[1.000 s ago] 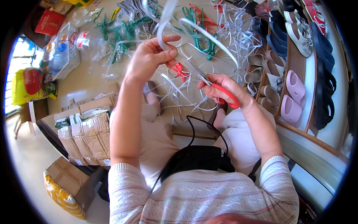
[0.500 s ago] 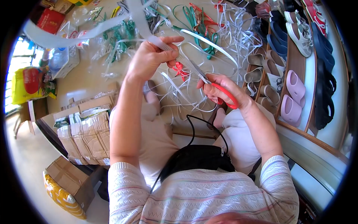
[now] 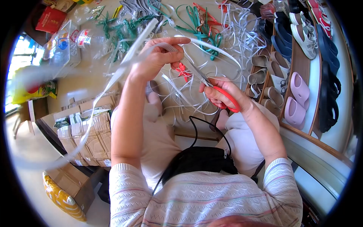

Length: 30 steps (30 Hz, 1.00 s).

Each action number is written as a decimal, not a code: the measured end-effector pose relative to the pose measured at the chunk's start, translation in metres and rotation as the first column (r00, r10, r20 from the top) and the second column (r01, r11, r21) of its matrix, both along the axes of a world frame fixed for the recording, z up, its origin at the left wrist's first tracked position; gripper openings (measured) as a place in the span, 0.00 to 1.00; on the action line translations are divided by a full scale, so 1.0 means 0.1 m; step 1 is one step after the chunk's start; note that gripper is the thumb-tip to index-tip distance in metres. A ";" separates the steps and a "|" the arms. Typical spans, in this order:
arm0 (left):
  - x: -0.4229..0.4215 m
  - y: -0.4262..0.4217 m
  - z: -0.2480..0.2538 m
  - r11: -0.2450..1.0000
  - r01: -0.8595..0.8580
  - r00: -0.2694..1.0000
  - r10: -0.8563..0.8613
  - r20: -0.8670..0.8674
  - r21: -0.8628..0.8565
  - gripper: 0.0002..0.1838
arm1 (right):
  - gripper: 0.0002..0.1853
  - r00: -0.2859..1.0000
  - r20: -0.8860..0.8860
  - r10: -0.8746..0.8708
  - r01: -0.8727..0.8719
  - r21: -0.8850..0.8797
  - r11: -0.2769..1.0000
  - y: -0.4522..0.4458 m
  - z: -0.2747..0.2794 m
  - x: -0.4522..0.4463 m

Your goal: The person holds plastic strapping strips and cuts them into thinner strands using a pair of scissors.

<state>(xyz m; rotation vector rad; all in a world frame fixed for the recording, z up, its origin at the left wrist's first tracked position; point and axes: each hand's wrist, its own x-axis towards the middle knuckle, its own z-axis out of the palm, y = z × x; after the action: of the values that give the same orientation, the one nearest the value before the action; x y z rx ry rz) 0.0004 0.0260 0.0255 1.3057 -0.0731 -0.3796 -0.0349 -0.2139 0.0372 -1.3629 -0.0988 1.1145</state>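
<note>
A pale plastic strap (image 3: 92, 125) is pinched between the thumb and fingers of my left hand (image 3: 160, 56), its long loose part blurred and hanging to the left. My right hand (image 3: 227, 92) is closed on scissors with red handles (image 3: 233, 103). Their blades point up and left, along the strap's short end near my left fingertips; whether the blades are apart is hard to tell. Below the hands, a red strip (image 3: 183, 72) and thin white straps (image 3: 181, 94) lie on the floor.
A shoe rack (image 3: 300, 64) with slippers and shoes stands on the right. Green straps (image 3: 198, 24) and a white strap heap (image 3: 242, 34) lie ahead. Taped cardboard (image 3: 92, 138), a white basket (image 3: 73, 56) and a yellow bag (image 3: 62, 196) are on the left.
The strap's loose part has swung from above my left hand down to the left. The scissors have shifted slightly down; both hands keep their hold.
</note>
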 end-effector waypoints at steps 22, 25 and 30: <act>-0.02 -0.06 -0.02 0.963 -0.200 0.967 0.224 -0.118 0.182 0.14 | 0.08 0.959 0.226 -0.174 0.155 0.098 0.983 0.10 -0.24 -0.05; -0.01 -0.12 -0.04 0.960 -0.185 0.970 0.213 -0.115 0.212 0.14 | 0.08 0.967 0.184 -0.174 0.164 0.068 0.984 0.08 -0.22 -0.04; 0.00 -0.13 -0.09 0.959 -0.195 0.970 0.219 -0.101 0.205 0.13 | 0.08 0.832 0.554 -0.015 0.084 -0.099 0.992 0.04 -0.24 -0.01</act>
<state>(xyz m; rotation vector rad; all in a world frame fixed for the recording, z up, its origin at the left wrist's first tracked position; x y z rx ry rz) 0.0002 0.0135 0.0168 1.4637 0.2090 -0.2913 -0.0354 -0.2099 0.0129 -1.7577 -0.4224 0.6566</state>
